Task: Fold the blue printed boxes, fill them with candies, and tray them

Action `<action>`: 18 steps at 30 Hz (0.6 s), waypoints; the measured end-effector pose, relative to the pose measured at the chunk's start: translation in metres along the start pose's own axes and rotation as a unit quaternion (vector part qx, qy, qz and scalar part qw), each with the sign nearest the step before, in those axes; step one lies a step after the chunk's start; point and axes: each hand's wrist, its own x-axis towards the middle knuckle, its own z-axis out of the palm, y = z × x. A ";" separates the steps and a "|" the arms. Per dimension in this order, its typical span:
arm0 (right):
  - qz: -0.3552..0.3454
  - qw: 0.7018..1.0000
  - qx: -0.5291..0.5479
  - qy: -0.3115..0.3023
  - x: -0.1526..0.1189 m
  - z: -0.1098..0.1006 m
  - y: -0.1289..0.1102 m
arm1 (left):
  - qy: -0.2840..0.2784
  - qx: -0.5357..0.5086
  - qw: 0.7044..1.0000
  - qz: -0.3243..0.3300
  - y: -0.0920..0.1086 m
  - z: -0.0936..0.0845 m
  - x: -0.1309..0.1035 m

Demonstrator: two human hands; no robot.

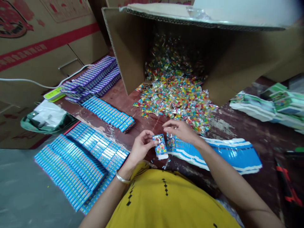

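Observation:
My left hand is closed on a small blue printed carton, its thumb pressed on the front face. The carton's lower end shows white. To the right of it, my right hand hovers with bent fingers slightly apart, and I see nothing held in them. Beneath that hand and forearm lies a fanned row of flat blue and white cartons. Just beyond my hands, a heap of clear-wrapped colourful candies spills from a large cardboard box lying on its side.
Stacked blue cartons stand at the left, with a blue row and purple cartons behind. Green and white cartons lie at right, red-handled tool nearer. A white cable runs to a power strip.

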 end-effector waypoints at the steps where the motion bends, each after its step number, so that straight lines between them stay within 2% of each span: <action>1: 0.020 0.996 -0.060 0.061 0.008 -0.006 0.006 | 0.017 -0.002 1.000 -0.005 -0.001 -0.002 0.001; 2: 0.042 0.984 -0.129 0.120 0.016 -0.010 0.012 | 0.036 -0.004 0.999 -0.011 -0.001 -0.003 0.001; 3: 0.061 0.968 -0.190 0.151 0.024 -0.012 0.019 | 0.054 -0.009 0.998 -0.017 -0.002 -0.005 0.002; 4: 0.079 0.954 -0.245 0.157 0.032 -0.011 0.025 | 0.070 -0.020 0.997 -0.023 -0.002 -0.007 0.002; 7: 0.124 0.914 -0.364 0.126 0.051 0.000 0.036 | 0.094 -0.070 0.992 -0.047 0.000 -0.010 0.000; 10: 0.147 0.894 -0.408 0.109 0.060 0.008 0.039 | 0.081 -0.101 0.989 -0.073 0.004 -0.013 -0.003; 13: 0.129 0.896 -0.410 0.113 0.060 0.000 0.041 | 0.053 -0.101 0.990 -0.082 0.004 -0.017 -0.005; 15: 0.107 0.906 -0.383 0.144 0.054 -0.009 0.039 | 0.042 -0.076 0.994 -0.070 0.001 -0.018 -0.004; 18: 0.056 0.948 -0.237 0.203 0.041 -0.017 0.027 | 0.035 -0.012 0.998 -0.049 -0.006 -0.017 0.000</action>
